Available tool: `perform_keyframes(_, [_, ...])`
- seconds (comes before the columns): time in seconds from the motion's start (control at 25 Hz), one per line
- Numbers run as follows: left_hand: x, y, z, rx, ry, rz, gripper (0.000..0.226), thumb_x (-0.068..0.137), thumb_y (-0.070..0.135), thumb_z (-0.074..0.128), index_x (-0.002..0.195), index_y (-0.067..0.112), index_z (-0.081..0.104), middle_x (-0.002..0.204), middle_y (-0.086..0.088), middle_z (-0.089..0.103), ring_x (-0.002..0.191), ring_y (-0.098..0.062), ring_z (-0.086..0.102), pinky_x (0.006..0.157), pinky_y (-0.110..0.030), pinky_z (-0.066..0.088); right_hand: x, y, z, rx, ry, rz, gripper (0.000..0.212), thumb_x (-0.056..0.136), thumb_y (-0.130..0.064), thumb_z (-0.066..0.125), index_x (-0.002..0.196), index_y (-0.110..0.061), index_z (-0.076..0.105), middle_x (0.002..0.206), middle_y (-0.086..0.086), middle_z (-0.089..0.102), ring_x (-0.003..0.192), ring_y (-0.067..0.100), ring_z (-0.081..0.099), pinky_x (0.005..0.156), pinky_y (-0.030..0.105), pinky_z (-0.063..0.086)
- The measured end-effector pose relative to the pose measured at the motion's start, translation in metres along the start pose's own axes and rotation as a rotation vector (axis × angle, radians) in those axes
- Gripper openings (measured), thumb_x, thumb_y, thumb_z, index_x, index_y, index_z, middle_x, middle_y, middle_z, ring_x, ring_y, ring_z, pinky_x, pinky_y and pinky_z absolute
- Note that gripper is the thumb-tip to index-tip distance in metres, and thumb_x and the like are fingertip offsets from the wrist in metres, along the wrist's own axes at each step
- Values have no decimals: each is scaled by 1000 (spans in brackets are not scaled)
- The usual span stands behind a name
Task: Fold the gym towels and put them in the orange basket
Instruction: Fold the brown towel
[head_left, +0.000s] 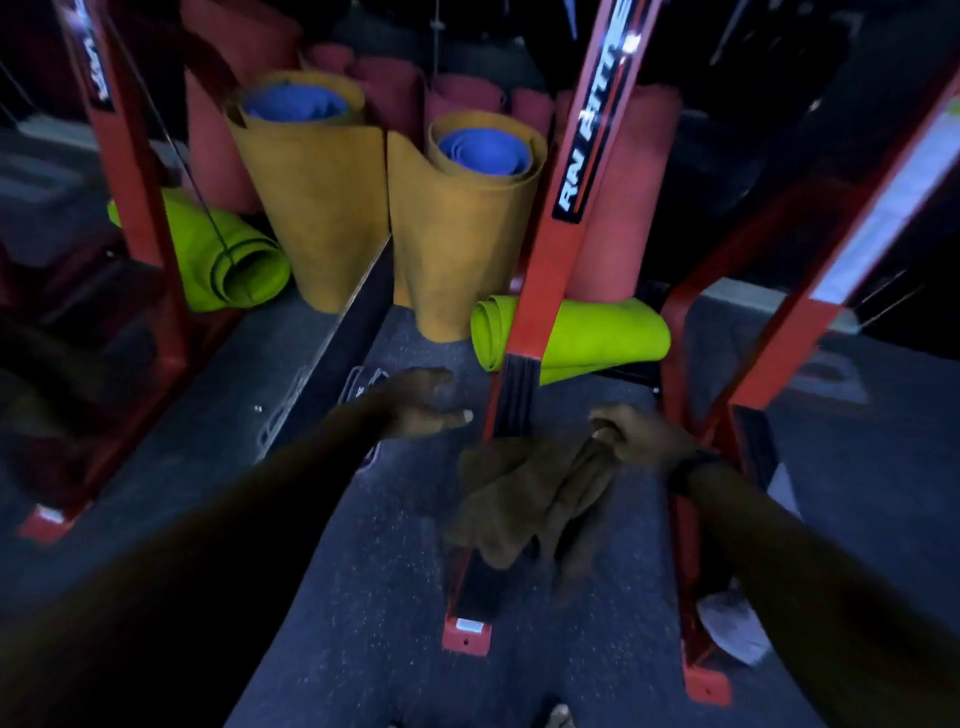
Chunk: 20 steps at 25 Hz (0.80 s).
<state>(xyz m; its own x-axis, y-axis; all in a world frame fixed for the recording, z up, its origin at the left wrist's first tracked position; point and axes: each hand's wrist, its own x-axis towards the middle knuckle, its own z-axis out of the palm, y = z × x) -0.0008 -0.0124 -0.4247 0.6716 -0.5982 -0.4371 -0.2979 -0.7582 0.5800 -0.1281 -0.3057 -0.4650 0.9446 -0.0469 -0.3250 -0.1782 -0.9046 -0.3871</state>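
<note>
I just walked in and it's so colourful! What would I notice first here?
Probably the bright lime-green rolled mat lying on the floor behind the slanted red metal frame post. Next, the two tall orange rolled mats with blue inside, standing upright at the back. Nearer, the right hand holds a crumpled brown towel.

This is a gym, seen in dim light. A red steel rack upright (563, 218) with a black-and-white brand sticker rises at 12 o'clock, its bolted foot on a dark speckled rubber floor (363, 597). Rolled exercise mats stand behind it: orange ones with blue cores (467, 228) at 12 o'clock, maroon rolls (623, 208) at 1 o'clock, and a lime green mat (597, 335) lying on the floor
</note>
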Motion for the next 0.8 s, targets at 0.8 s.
perform_keyframes(0.8, [-458,350,-97,124,485,579,80,76,52,73,143,19,42,142,-5,49,131,-21,46,107,-30,38,-491,-269,-312,-211,790,-231,9,84,-18,65,87,-16,56,88,10,66,91,33,61,75,41,48])
